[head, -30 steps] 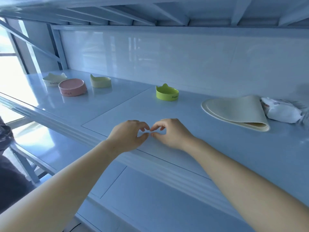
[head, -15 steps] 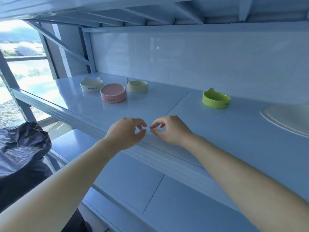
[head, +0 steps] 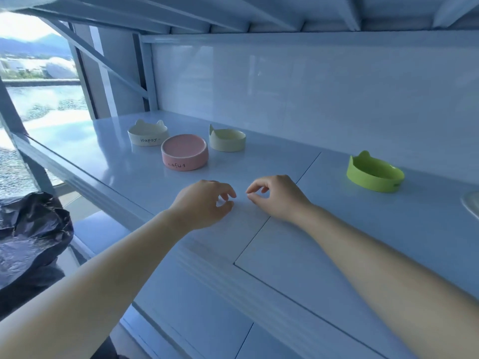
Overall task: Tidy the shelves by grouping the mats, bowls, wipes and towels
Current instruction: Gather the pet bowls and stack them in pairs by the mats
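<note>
Both the left hand (head: 204, 203) and right hand (head: 274, 196) hover loosely curled and empty over the shelf (head: 324, 255), while the green bowl (head: 374, 174), well off beyond the right hand, looks rigid, smooth, probably breakable, best pinched by its rim.

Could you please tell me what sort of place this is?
Probably a storage or stockroom area beside a window: a metal rack shelf with another shelf overhead, and pet bowls on it, such as the pink bowl and green bowl.

The view now sits further left: the beige round silicone mat (head: 472, 204) slips to the right edge, and the white wipes pack is gone.
</note>
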The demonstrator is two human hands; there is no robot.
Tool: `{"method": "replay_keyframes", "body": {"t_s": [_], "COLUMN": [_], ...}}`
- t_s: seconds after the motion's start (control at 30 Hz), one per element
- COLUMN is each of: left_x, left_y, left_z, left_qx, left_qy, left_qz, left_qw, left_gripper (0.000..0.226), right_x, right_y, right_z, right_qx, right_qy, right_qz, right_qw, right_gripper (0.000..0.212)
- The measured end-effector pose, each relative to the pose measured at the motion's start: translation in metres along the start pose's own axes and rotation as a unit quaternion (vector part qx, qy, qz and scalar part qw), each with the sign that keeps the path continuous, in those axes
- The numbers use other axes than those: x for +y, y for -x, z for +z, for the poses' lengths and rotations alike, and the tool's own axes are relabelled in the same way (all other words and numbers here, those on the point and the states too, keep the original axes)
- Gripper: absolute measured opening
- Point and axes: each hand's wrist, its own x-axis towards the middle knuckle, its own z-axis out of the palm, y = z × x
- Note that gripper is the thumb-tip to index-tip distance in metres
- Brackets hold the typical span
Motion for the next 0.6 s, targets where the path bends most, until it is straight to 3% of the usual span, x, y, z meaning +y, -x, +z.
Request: {"method": "replay_keyframes", "body": {"t_s": [0.23,0.4,0.6], "left_x": [-0.010,-0.048,-0.117], "left_y": [-0.048,-0.072,-0.104], "left_z": [0.008,-0.010,-0.031], "left_qx": [-0.003,0.064,0.028], "left_qy": [0.015,-0.021,-0.128], "left_qz": [0.038,0.055,-0.008], "left_qw": [0.999,0.996,0.991], "left_gripper": [0.019,0.024,0.069], "right_x": [0.024,0.010,-0.016], "right_y": [-0.027,-0.058,-0.112], "right_z": [0.000,0.015,0.044], "right_qx": [0.018,0.021,0.004], "right_qy": [0.009,0.005,0.012], "right_qz": [0.040,0.031,0.026], "right_qw": [0.999,0.999,1.000], "right_gripper": [0.010,0.017,0.038]}}
